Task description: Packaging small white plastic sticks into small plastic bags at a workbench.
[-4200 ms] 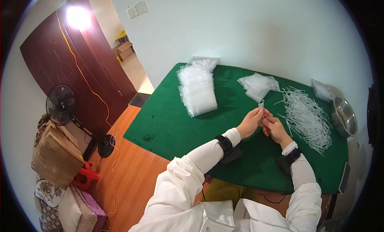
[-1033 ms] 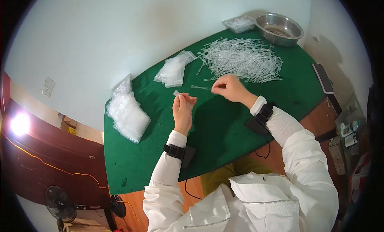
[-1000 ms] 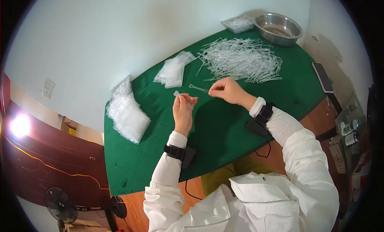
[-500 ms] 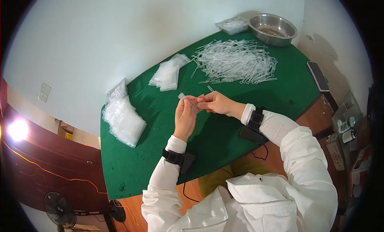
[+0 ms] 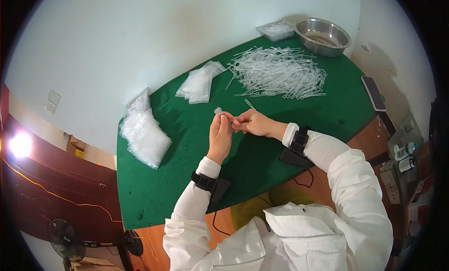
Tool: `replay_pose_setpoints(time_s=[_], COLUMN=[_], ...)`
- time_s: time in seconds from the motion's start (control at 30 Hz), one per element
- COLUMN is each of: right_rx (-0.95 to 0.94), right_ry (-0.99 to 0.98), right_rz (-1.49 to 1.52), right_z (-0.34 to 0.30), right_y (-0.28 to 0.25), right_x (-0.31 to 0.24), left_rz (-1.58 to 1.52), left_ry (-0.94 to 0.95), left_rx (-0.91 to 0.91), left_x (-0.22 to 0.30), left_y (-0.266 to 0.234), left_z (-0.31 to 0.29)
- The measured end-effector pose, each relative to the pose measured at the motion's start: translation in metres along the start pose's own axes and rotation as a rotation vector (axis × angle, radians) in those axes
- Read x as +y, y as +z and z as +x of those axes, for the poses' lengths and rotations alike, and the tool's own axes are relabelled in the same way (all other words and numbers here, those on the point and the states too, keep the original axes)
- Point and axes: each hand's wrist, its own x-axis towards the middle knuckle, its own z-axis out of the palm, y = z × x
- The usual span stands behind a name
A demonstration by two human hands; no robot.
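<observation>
Over the middle of the green table, my left hand (image 5: 220, 137) is closed on a small clear plastic bag (image 5: 217, 110), whose crumpled end sticks out past the fingertips. My right hand (image 5: 256, 123) meets it from the right, thumb and fingers pinched together against the left fingers. What the right fingers pinch is hidden. A thin clear plastic stick (image 5: 249, 104) shows just beyond the right knuckles; whether it is held or lies on the cloth I cannot tell. Farther off lies a large heap of clear plastic sticks (image 5: 280, 73) with looped ends.
Flat zip bags (image 5: 200, 84) lie left of the heap, with a bigger stack of clear bags (image 5: 147, 141) at the table's left edge. At the back stand a steel bowl (image 5: 322, 43) and a filled clear pack (image 5: 276, 30). A phone (image 5: 373, 93) rests at the right edge.
My left hand has shifted slightly right and turned more upright, closing in on the right hand. Less of the bag shows between the hands. The view has shifted a little.
</observation>
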Motion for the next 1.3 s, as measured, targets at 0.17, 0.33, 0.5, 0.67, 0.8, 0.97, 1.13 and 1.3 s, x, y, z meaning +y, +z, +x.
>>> replay_pose_setpoints(time_s=[0.17,0.33,0.5,0.67,0.8,0.97,1.13,1.3], right_rx=[0.166,0.593,0.64,0.505,0.493,0.467,0.534,0.464], right_ry=[-0.173,-0.289,-0.122,-0.084,-0.083,0.043,0.053,0.182], right_rz=[-0.242,-0.836,-0.932,-1.133,-1.178,-1.2,-1.187,-1.184], right_z=[0.003,-0.002,0.001,0.004,0.006,0.006,0.001,0.0], right_y=[0.0,-0.038,-0.052,-0.054,-0.055,-0.054,-0.05,-0.053], right_x=[-0.003,-0.02,-0.02,-0.006,-0.002,-0.007,-0.012,-0.022], left_rz=[0.009,0.279,0.62,0.738,0.702,0.453,0.442,0.333], left_ry=[0.132,0.124,0.046,0.064,0.094,0.112,0.2,0.224], left_rx=[0.195,0.319,0.015,-0.061,-0.023,0.166,0.291,0.364], left_x=[-0.003,-0.006,-0.008,-0.008,-0.009,-0.008,-0.004,-0.002], left_y=[-0.013,-0.032,-0.029,-0.026,-0.024,-0.024,-0.027,-0.027], left_z=[0.003,0.009,0.007,0.007,0.006,0.007,0.008,0.007])
